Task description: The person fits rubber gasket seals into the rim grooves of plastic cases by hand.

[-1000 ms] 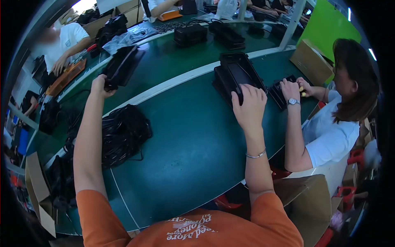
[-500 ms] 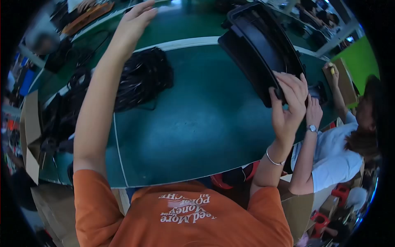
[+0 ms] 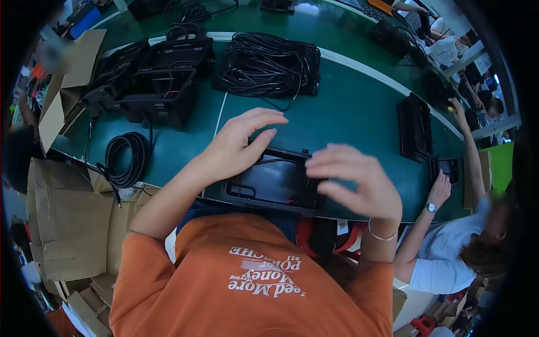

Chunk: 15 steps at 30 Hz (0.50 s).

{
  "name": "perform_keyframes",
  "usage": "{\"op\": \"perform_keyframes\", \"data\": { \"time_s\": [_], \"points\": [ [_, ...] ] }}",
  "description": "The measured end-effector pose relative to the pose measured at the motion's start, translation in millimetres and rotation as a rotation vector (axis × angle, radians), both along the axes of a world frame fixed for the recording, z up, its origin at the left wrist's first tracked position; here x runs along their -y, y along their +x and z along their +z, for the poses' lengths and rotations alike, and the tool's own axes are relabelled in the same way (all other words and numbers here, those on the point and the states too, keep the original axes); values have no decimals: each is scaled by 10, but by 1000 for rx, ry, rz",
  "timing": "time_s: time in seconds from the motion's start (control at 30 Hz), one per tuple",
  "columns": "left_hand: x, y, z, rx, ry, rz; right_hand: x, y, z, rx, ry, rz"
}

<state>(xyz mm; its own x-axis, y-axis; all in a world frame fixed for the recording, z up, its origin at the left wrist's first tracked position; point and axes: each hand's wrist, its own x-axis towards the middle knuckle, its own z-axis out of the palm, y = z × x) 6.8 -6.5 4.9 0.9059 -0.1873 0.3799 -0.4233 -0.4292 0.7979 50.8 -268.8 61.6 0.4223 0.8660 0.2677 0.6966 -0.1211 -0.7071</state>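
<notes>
Black case (image 3: 270, 182), cable bundle (image 3: 269, 64) beyond, carton (image 3: 76, 227) at left

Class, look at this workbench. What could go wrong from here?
The black case lies close to the front edge of the green bench; a knock from the blurred right hand might push it toward the person's lap.

The coiled cable sits by the bench edge, its plug near the cardboard box; if the left arm brushed it, the coil could slip off.
</notes>
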Motion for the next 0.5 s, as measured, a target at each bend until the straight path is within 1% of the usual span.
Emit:
{"op": "perform_keyframes", "data": {
  "time_s": [0.07,0.1,0.13,0.17,0.2,0.23,0.3,0.33,0.4,0.43,0.5],
  "points": [
    [-85,113,-4,75,19,49,-296,370,50,181,49,-244],
    [-139,158,48,35,11,84,-465,580,-4,280,30,-326],
    [-197,243,47,63,-8,138,-628,779,-91,377,9,-406],
    [-259,324,43,91,-25,195,-781,960,-164,421,-61,-445],
    [-321,376,39,63,-10,239,-911,1118,-237,468,-129,-483],
    [-369,397,32,67,-7,242,-1004,1239,-333,471,-125,-480],
    [-454,430,20,-10,-39,332,-1153,1380,-446,728,-287,-521],
    [-480,434,5,-8,-38,335,-1185,1405,-459,730,-284,-519],
    [-505,413,-28,65,-47,353,-1238,1420,-482,674,-447,-527],
    [-523,405,-22,63,-51,356,-1242,1411,-474,674,-450,-523],
    [-549,392,23,38,-48,366,-1218,1367,-398,649,-346,-521]
  ]
}}
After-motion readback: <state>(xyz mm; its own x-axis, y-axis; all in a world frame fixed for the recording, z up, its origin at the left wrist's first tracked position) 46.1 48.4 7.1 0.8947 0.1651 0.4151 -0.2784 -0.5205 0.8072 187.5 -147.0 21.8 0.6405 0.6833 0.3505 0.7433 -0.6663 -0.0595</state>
